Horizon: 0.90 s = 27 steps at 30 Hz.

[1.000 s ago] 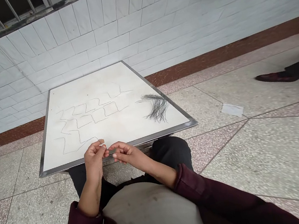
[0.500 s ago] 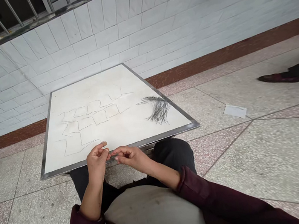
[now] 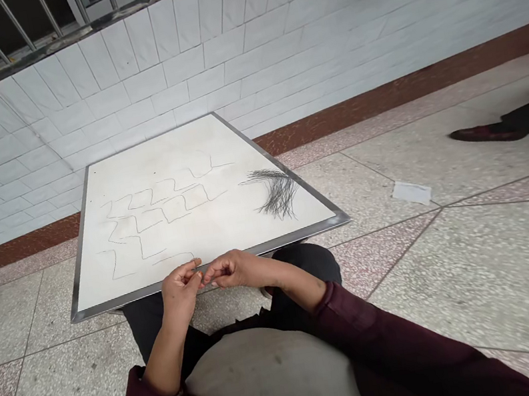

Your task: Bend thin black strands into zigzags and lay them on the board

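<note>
My left hand (image 3: 180, 296) is closed in a pinch at the near edge of the white board (image 3: 219, 232). A thin dark wire (image 3: 173, 257) runs from its fingertips leftward over the board. My right hand (image 3: 243, 270) is pinched too, its fingertips touching or almost touching those of the left; what lies between them is too fine to make out fully. Several bent wires (image 3: 145, 210) with step-like corners lie across the board's left and middle. A loose bunch of dark, mostly straight wires (image 3: 277, 196) rests near the right edge.
A metal rim (image 3: 79, 273) frames the board, which sits over my knees, close to a tiled wall (image 3: 147, 75). A barred window (image 3: 52, 17) is at upper left. A white paper (image 3: 412, 192) lies on the floor, and another person's shoe (image 3: 487, 134) shows at right.
Both hands have shifted slightly right, and the right wrist has turned so its fingers bend down more. The wire at my left fingers has moved right with them. The whole view has shifted slightly.
</note>
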### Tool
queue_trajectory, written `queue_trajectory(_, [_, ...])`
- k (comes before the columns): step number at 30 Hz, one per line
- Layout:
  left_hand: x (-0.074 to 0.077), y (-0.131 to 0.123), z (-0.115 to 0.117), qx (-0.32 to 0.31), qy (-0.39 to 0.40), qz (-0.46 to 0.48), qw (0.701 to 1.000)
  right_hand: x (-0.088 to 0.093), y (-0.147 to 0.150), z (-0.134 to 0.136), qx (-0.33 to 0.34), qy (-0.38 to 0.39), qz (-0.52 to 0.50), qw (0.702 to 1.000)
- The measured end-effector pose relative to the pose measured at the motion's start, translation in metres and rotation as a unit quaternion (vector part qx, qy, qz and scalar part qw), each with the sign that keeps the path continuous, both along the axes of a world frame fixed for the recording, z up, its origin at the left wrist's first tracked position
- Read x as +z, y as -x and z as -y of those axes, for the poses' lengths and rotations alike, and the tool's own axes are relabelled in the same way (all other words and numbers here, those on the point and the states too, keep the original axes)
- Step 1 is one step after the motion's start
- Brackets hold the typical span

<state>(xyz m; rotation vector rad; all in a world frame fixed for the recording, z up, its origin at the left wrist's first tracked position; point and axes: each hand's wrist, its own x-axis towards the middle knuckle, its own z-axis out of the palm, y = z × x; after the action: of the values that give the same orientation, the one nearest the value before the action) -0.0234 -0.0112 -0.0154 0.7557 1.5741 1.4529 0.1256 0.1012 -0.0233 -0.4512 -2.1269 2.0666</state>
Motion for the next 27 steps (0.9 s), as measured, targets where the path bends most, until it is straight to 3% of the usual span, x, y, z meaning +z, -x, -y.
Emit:
queue_trajectory(4, [0.001, -0.002, 0.000, 0.014, -0.013, 0.005, 1.000, 0.004, -0.005, -0.013, 0.030, 0.076, 0.008, 0.997])
queue_trajectory(9, [0.003, 0.003, 0.001, 0.057, -0.040, 0.005, 0.998, -0.009, -0.008, -0.004, -0.046, 0.185, -0.077, 0.979])
queue_trajectory(16, [0.006, 0.000, 0.002, 0.039, -0.039, -0.040, 0.998, -0.023, 0.009, 0.024, -0.178, 0.201, -0.105, 0.958])
queue_trajectory(27, [0.004, 0.001, 0.003, -0.019, 0.015, -0.088, 0.996, -0.025, 0.014, 0.024, -0.244, 0.216, -0.123, 0.937])
